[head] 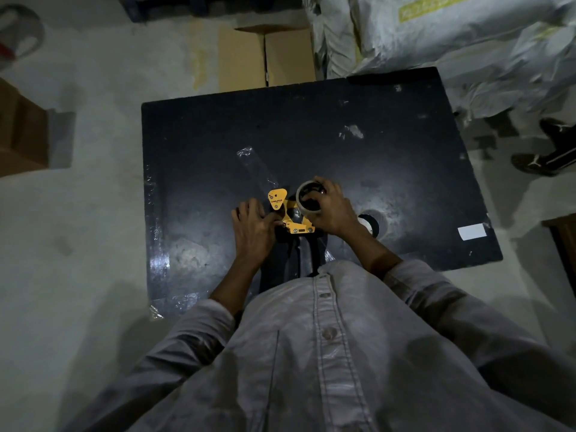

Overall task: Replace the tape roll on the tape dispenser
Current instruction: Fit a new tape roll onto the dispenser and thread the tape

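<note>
A yellow hand-held tape dispenser (285, 210) lies on the black table (218, 135), near its front edge. My left hand (253, 227) grips the dispenser's left side. My right hand (331, 208) is closed around a tape roll (305, 198), held at the dispenser's right side, touching its frame. Whether the roll sits on the spindle I cannot tell. A second roll (369, 224), white with a dark core, lies on the table just right of my right wrist, partly hidden by it.
A strip of clear tape (255, 165) sticks to the table beyond the dispenser. A white label (472, 231) lies near the right edge. Cardboard boxes (265, 57) and grey sacks (436, 35) stand behind the table. Another person's shoes (542, 160) are at the right.
</note>
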A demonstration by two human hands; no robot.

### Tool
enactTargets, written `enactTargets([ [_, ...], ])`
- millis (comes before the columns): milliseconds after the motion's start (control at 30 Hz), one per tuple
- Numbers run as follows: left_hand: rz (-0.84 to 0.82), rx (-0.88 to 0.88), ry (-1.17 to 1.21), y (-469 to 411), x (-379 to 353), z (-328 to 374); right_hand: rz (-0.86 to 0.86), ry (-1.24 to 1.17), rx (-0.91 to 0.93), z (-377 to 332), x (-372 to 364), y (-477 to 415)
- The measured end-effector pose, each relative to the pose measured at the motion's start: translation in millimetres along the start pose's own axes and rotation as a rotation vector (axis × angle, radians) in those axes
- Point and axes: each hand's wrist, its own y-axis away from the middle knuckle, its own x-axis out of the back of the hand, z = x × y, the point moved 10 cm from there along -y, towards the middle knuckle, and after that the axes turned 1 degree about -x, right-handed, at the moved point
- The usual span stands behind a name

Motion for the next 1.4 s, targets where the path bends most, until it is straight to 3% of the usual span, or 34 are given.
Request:
enactTargets([
  [133, 0.014, 0.024, 0.049, 17.4, -3.8, -2.7, 0.025, -0.023, -0.016, 5.7, -3.9, -3.3],
  [300, -0.026, 0.257, 0.275, 12.8, -4.8, -17.4, 0.029, -0.028, -0.027, 7.1, -4.8, -5.0],
  [700, -0.460, 0.259, -0.015, -52.9, -54.6, 26.7, 0.020, -0.136, -0.016, 6.6, 0.7, -1.4],
  [1167, -0.338, 0.214, 0.059, -50.6, -56.4, 26.1, 0.006, -0.117, -0.044, 5.3, 3.6, 0.6],
  [1400, -0.291, 0.189, 0.124, -44.0, -67.7, 10.7, 0.214, -0.350, -0.259, 21.7, 9.2, 52.5],
])
